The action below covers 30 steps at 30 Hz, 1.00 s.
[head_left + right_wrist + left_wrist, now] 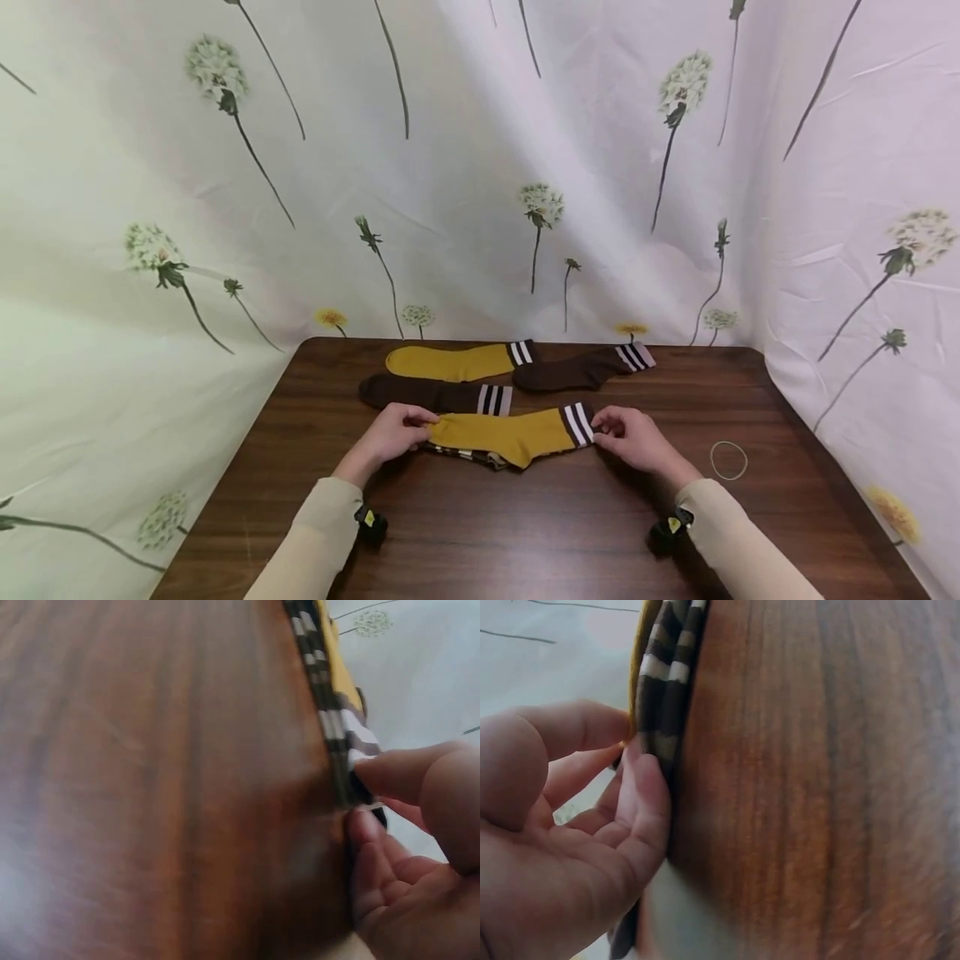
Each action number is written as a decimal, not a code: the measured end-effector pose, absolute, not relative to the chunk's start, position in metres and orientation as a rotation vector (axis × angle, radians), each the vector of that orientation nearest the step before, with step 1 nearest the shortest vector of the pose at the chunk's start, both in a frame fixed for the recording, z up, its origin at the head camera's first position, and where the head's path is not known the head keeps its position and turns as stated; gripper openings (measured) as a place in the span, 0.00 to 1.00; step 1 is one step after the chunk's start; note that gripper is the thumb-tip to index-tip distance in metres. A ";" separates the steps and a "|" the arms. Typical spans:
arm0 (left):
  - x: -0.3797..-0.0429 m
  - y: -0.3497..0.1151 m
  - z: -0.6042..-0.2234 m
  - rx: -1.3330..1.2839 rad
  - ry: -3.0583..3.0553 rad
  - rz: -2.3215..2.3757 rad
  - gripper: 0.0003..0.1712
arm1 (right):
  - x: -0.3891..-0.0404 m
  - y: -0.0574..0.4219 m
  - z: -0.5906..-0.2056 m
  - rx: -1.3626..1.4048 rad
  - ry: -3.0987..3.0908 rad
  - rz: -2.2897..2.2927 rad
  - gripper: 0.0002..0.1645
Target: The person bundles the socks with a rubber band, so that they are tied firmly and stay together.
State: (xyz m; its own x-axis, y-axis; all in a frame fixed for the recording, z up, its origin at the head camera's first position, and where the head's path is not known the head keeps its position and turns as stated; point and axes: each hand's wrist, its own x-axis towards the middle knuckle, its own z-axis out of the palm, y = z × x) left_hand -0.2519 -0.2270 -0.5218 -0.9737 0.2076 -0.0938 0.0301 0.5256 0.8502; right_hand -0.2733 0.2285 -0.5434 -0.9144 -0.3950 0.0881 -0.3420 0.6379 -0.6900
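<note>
A mustard-yellow sock [506, 432] with a dark, white-striped cuff lies flat over dark socks with pale stripes [658, 690]. At its toe end, my left hand [397, 432] pinches the yellow fabric between thumb and finger. My right hand [633, 437] holds the cuff end the same way, thumb and finger at the white-striped cuff [358, 735]. Seen from the side in the right wrist view, the striped layers [319, 682] lie beneath the yellow one.
Behind the hands lie another yellow sock [450, 362], a dark brown sock [420, 392] and a second brown sock [562, 372] with a striped cuff. A thin rubber band [729, 461] rests on the wooden table [510, 533] at right. Floral cloth [465, 208] hangs around the table.
</note>
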 end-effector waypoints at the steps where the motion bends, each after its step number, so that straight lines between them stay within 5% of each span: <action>1: -0.252 -0.227 -0.520 0.219 2.579 1.414 0.11 | -0.274 0.229 -0.541 -0.638 2.765 -1.126 0.06; 16: -0.274 -0.255 -0.484 0.214 2.603 1.262 0.09 | -0.299 0.209 -0.509 -0.720 2.872 -1.026 0.03; 30: -0.310 -0.261 -0.501 0.059 2.878 1.310 0.13 | -0.333 0.162 -0.505 -0.681 2.838 -1.180 0.05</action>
